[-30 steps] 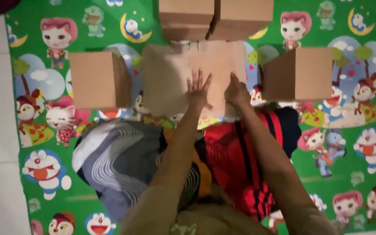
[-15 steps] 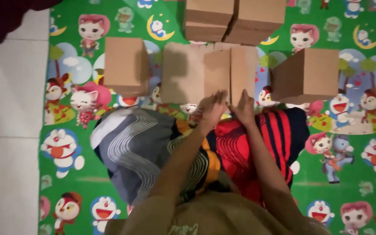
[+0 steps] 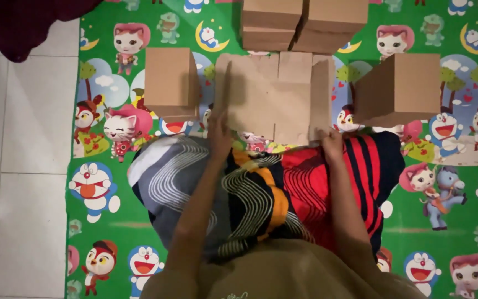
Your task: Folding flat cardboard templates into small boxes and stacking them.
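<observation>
Gripping a flat cardboard box blank (image 3: 272,99) by both side flaps

left hand (image 3: 219,133) grasps left flap, right hand (image 3: 332,145) grasps right flap; blank lies on cartoon mat (image 3: 112,210) ahead of patterned lap, between two made-up boxes (image 3: 171,83)

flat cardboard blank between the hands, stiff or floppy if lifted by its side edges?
The cardboard blank is thin and creased into panels, so it will probably hinge along its folds. It looks light. The left hand and right hand at opposite edges should limit sag.
</observation>
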